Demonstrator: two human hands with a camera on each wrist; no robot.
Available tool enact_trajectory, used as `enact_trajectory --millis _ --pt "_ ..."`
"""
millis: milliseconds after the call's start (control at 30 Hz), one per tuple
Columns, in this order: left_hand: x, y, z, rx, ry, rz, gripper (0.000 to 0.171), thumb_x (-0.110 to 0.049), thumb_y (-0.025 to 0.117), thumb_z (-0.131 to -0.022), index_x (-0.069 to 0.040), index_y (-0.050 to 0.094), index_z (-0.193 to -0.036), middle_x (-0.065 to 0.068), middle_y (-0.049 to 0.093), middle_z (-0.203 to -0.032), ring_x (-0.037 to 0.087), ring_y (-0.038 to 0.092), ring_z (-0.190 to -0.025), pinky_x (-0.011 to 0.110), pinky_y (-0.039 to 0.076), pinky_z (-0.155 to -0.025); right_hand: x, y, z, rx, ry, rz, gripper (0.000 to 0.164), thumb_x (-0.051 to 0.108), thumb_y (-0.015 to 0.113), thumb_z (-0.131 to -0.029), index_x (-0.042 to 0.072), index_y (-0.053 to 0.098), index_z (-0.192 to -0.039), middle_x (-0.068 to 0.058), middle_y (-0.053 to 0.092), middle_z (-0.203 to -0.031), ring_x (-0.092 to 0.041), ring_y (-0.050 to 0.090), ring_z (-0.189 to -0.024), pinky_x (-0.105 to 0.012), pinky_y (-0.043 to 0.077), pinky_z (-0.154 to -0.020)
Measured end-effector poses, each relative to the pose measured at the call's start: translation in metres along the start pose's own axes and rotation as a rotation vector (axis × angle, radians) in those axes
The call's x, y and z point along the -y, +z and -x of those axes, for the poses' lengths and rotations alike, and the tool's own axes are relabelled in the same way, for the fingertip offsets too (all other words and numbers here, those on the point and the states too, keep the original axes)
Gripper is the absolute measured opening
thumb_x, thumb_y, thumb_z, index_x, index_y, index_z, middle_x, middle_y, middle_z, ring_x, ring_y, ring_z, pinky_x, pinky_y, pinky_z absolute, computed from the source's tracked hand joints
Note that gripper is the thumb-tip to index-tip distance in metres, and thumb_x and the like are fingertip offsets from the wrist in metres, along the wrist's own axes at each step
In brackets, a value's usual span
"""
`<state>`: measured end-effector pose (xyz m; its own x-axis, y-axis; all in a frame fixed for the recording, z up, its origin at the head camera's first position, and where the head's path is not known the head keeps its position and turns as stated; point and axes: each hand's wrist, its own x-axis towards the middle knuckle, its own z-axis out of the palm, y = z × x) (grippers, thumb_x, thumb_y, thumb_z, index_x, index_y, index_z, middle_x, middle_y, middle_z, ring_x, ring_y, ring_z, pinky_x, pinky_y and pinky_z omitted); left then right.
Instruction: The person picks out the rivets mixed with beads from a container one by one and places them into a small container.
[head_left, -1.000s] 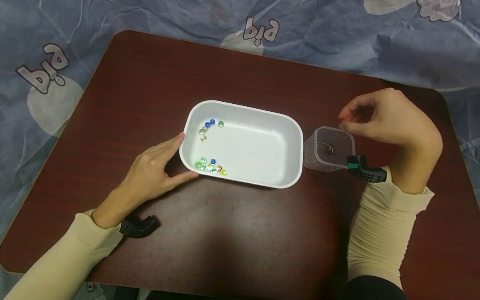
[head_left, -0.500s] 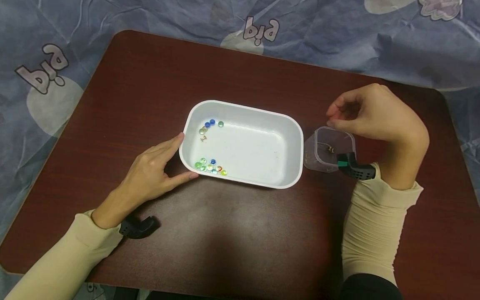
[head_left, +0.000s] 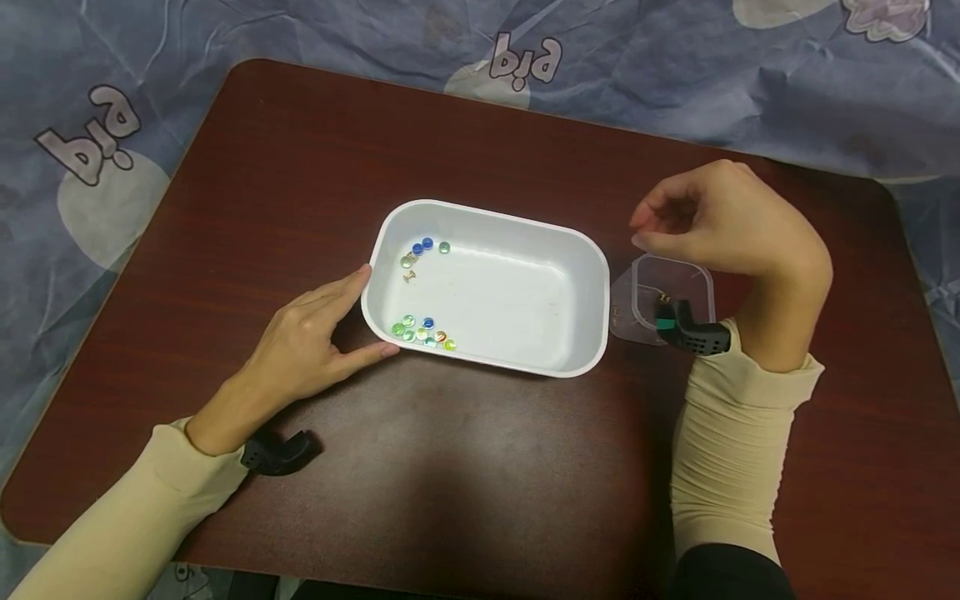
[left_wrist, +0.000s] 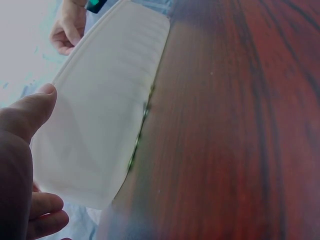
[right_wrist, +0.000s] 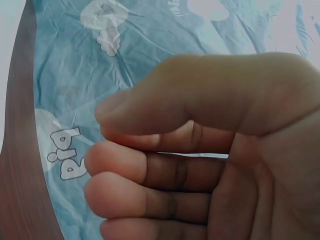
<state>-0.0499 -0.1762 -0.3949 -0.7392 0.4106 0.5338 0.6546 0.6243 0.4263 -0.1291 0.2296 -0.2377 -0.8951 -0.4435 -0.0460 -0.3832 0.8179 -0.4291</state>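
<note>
A white plastic tray (head_left: 495,300) holds several glass marbles (head_left: 422,333) along its near left side. More lie at its far left corner, next to a small gold-coloured push pin (head_left: 408,276). My left hand (head_left: 300,337) spans the tray's left end, with straight fingers touching the wall and the thumb at the front rim. Right of the tray stands a clear plastic container (head_left: 637,329) with small gold-coloured pieces (head_left: 663,297) inside. Over its far edge hovers my right hand (head_left: 738,221), fingers loosely bent, thumb near the index finger (right_wrist: 130,137). Nothing shows between them.
The brown wooden table (head_left: 450,467) has rounded corners. Behind it hangs a blue patterned cloth (head_left: 337,42). A black wrist camera (head_left: 693,329) overlaps the clear container in the head view.
My right hand has moved left from over the container's right side towards the tray, its fingers staying bent. My left hand and the marbles have stayed in place.
</note>
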Motion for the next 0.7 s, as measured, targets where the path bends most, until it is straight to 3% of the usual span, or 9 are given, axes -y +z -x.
enact_trajectory --millis 333,700 --pt "-0.001 0.0 0.0 0.01 -0.015 -0.005 0.096 -0.073 0.051 -0.088 0.009 0.051 -0.138 0.028 0.06 -0.127 0.042 0.062 -0.112 0.057 0.05 -0.089 0.01 0.004 -0.01 0.017 -0.007 0.0 0.006 0.012 0.077 -0.083 0.014 0.076 -0.088 0.004 0.071 -0.076 -0.005 0.06 -0.064 -0.015 0.042 -0.058" --pt "-0.001 0.0 0.0 0.005 -0.005 -0.004 0.093 -0.07 0.054 -0.088 0.009 0.051 -0.138 0.028 0.061 -0.127 0.041 0.062 -0.112 0.056 0.05 -0.089 0.024 0.011 -0.023 0.05 -0.042 -0.031 0.006 0.009 0.076 -0.082 0.012 0.075 -0.088 0.002 0.071 -0.077 -0.008 0.062 -0.066 -0.015 0.045 -0.062"
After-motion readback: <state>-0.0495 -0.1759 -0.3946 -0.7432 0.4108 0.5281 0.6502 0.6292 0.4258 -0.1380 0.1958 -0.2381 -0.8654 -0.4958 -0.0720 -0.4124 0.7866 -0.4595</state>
